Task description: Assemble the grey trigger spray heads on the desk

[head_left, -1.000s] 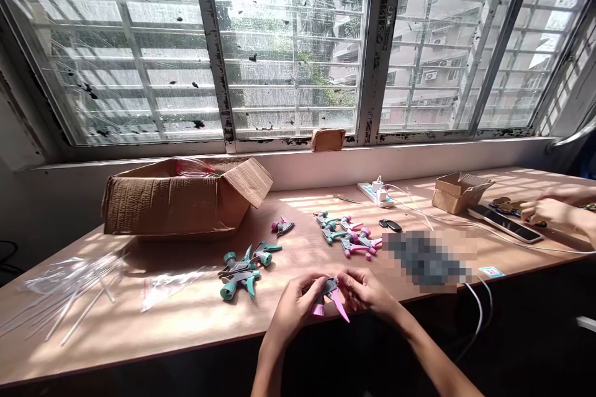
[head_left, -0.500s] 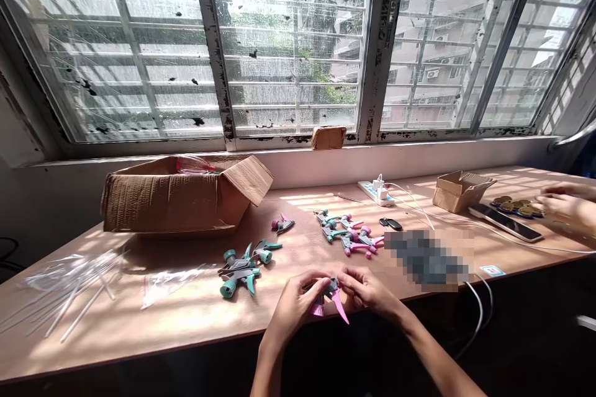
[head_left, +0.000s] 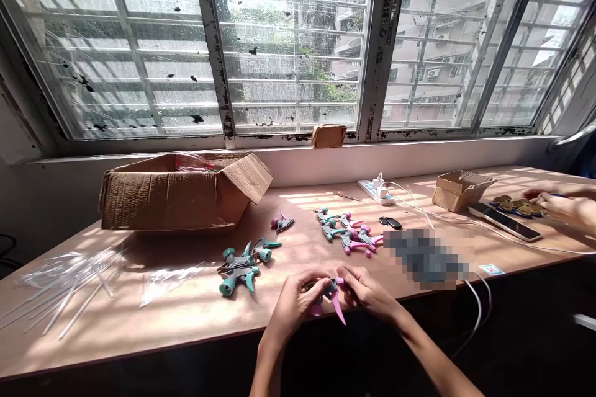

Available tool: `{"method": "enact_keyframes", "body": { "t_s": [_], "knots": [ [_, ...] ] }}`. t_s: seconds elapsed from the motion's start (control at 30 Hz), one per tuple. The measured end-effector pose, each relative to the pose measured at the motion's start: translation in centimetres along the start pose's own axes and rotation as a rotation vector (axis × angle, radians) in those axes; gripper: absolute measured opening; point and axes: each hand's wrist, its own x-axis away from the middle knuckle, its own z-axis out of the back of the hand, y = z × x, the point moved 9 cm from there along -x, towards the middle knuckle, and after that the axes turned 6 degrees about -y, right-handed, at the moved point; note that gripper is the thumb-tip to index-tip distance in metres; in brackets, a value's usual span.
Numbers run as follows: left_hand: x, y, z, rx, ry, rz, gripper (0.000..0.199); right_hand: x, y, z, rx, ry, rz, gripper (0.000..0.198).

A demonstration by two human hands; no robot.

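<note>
My left hand (head_left: 302,298) is closed around a grey-and-pink trigger spray head (head_left: 336,304) at the table's front edge. Its pink trigger points down, and the fingers hide part of its body. At the other end my right hand (head_left: 365,288) is closed, fingertips at the small pink nozzle (head_left: 339,282). Farther left lie several teal-and-grey spray heads (head_left: 239,270) in a cluster. A single pink-and-grey spray head (head_left: 282,222) rests behind them. More teal and pink spray heads (head_left: 347,231) lie in a group beyond my hands.
Clear plastic tubes (head_left: 77,285) and a plastic bag (head_left: 167,282) lie at left, before a large cardboard box (head_left: 162,201). At right are a blurred dark object (head_left: 426,257), a power strip (head_left: 376,192), a small box (head_left: 459,192), a phone (head_left: 505,222) and another person's hands (head_left: 568,208).
The pink nozzle now shows at the spray head's end as my right fingers shift slightly. The left hand keeps its grip. The other person's hands have moved at the far right.
</note>
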Motion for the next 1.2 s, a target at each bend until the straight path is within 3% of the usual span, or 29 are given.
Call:
{"method": "enact_keyframes", "body": {
  "t_s": [0.13,0.37,0.5,0.67,0.87,1.0,1.2],
  "knots": [
    [0.0,0.2,0.2,-0.004,0.016,-0.015,0.028,-0.1,0.0,-0.1,0.001,-0.006,-0.008,0.056],
    [-0.2,-0.1,0.3,-0.021,0.034,-0.021,0.029,0.0,-0.6,-0.3,0.091,-0.042,0.032,0.046],
    [-0.3,0.0,0.0,-0.042,0.038,-0.031,0.026,0.1,-0.7,0.1,0.147,0.019,0.053,0.044],
    [0.0,0.6,-0.5,-0.065,0.020,-0.056,0.024,0.1,-0.3,0.6,0.205,0.104,0.048,0.060],
    [0.1,1.0,0.0,-0.078,0.042,-0.072,0.029,0.2,-0.4,-0.4,0.160,-0.014,0.030,0.042],
    [-0.1,0.4,-0.3,-0.084,0.026,-0.070,0.028,0.4,-1.1,-0.1,0.215,0.011,0.060,0.040],
    [0.1,0.6,-0.7,-0.132,0.024,-0.095,0.024,0.2,-0.6,0.4,0.283,0.103,0.037,0.062]
  ]
}}
